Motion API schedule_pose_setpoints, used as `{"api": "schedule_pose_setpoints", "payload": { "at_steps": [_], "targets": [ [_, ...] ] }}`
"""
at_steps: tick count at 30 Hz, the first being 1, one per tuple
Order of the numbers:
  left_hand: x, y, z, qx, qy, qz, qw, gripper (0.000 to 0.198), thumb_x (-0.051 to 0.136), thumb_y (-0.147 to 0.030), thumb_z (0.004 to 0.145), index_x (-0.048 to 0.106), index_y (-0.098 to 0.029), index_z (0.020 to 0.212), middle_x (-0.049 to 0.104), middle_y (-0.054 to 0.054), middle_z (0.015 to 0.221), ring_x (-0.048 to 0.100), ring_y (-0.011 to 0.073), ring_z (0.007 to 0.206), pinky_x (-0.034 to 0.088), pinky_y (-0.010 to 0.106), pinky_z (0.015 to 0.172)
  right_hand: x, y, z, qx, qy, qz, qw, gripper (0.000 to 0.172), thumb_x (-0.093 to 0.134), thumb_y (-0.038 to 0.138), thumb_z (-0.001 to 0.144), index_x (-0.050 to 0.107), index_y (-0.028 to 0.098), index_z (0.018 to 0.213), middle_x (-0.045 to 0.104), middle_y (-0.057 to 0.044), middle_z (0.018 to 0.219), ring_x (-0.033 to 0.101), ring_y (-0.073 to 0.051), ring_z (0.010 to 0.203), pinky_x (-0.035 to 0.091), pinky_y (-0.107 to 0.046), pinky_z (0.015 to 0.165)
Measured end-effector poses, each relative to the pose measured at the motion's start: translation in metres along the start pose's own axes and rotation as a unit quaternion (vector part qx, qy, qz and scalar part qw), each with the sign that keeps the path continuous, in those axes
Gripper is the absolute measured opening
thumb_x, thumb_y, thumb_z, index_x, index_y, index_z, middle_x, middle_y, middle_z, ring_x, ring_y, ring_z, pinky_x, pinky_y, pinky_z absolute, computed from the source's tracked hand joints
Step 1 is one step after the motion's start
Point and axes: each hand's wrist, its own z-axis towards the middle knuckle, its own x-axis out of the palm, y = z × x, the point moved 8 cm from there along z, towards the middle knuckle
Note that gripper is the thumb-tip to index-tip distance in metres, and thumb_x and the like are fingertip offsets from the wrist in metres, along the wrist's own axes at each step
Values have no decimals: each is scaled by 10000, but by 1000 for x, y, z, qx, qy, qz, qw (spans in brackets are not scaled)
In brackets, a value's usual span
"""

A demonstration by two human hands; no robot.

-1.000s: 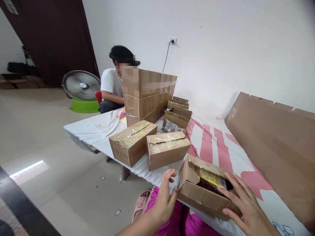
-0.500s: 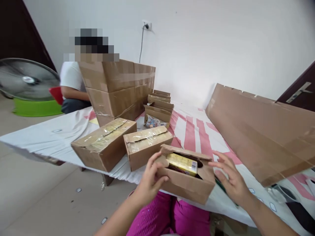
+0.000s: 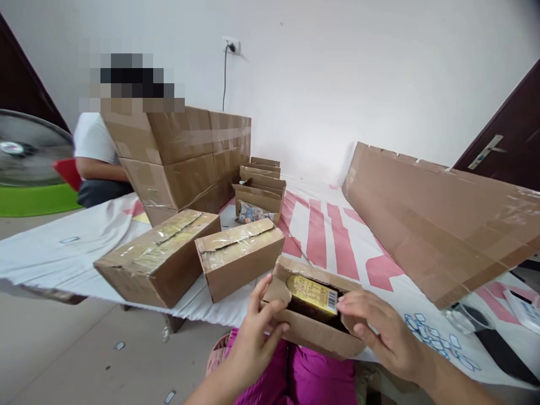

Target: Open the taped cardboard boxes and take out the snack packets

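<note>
A small open cardboard box [image 3: 312, 333] tilts at the table's front edge, over my lap. Inside lies a yellow carton [image 3: 310, 292] with a barcode on its right end. My left hand [image 3: 264, 329] grips the box's left end, fingers curled by the folded-in side flap and thumb along the front wall. At the opposite end, my right hand [image 3: 379, 329] has its fingers bent over the right side flap, with the thumb against the wall. The long back flap [image 3: 316, 271] stands partly raised behind the carton.
Two taped boxes [image 3: 240, 253] sit to the left, before a tall stack of cartons [image 3: 185, 152]. Open boxes [image 3: 259, 194] line up behind. A large cardboard sheet [image 3: 434, 219] leans at right, near scattered blue-edged labels [image 3: 439, 340]. Another person [image 3: 95, 146] sits beyond the stack.
My right hand has moved in from beside the box onto its right flap. My left hand keeps its hold. The view has turned slightly right, bringing more labels into sight.
</note>
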Motion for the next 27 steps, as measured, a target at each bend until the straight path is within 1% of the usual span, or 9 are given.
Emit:
{"api": "schedule_pose_setpoints", "payload": {
  "at_steps": [3, 7, 11, 14, 16, 19, 21, 24, 27],
  "targets": [
    [14, -15, -7, 22, -7, 14, 1000, 303, 461, -69, 894, 555, -255, 1114, 141, 112, 1563, 359, 296, 1391, 503, 382, 968, 23, 3, 7, 6, 104, -38, 994, 398, 363, 461, 988, 575, 201, 1201, 668, -92, 1099, 547, -232, 1131, 398, -416, 1036],
    [18, -17, -11, 22, -19, 19, 999, 343, 471, -58, 892, 539, -265, 1157, 161, 131, 1557, 561, 244, 1198, 544, 361, 908, 19, -4, 12, 10, 91, -146, 985, 608, 234, 629, 945, 652, 188, 924, 638, -66, 819, 555, -245, 962, 311, -514, 1068],
    [16, -15, -11, 23, -28, 23, 999, 369, 482, -70, 893, 521, -278, 1196, 231, 150, 1529, 651, 173, 970, 580, 338, 831, -8, -7, 10, 22, 64, -219, 973, 412, 352, 415, 994, 635, 195, 789, 589, -32, 694, 525, -199, 767, 380, -462, 940],
    [14, -17, -10, 28, -46, 35, 998, 351, 484, -64, 888, 548, -267, 1167, 272, 140, 1513, 626, 208, 1075, 581, 326, 836, -28, -13, 3, 84, 64, -270, 957, 194, 473, 199, 924, 666, 216, 916, 674, -36, 806, 572, -194, 780, 408, -405, 834],
    [14, -19, -10, 31, -59, 44, 997, 336, 490, -66, 884, 562, -256, 1152, 290, 135, 1507, 588, 237, 1163, 579, 324, 849, -30, -21, -1, 133, 91, -314, 936, 191, 574, 170, 849, 672, 226, 1004, 709, -38, 878, 614, -207, 788, 420, -401, 793],
    [14, -19, -10, 29, -63, 50, 996, 326, 488, -66, 883, 570, -246, 1143, 293, 136, 1511, 557, 250, 1216, 577, 327, 860, -17, -36, -3, 187, 147, -363, 901, 252, 737, 273, 753, 687, 212, 991, 712, -42, 809, 643, -242, 750, 446, -408, 743],
    [14, -19, -10, 28, -61, 54, 996, 318, 491, -70, 881, 572, -245, 1133, 299, 137, 1511, 549, 259, 1229, 580, 337, 860, -5, -42, 2, 188, 143, -379, 895, 358, 792, 390, 702, 688, 194, 983, 702, -65, 812, 647, -274, 792, 466, -423, 753],
    [14, -19, -10, 31, -50, 60, 996, 308, 502, -80, 874, 567, -251, 1122, 298, 140, 1515, 540, 281, 1242, 582, 363, 863, 14, -48, 13, 165, 119, -358, 911, 552, 835, 468, 621, 657, 173, 1052, 685, -112, 948, 626, -314, 914, 481, -452, 810],
    [16, -17, -11, 34, -29, 66, 997, 320, 502, -85, 873, 547, -254, 1141, 265, 149, 1527, 535, 287, 1250, 579, 372, 872, 30, -55, 18, 171, 150, -278, 933, 494, 846, 412, 606, 637, 196, 998, 654, -91, 1009, 604, -301, 957, 487, -428, 818]
  ]
}}
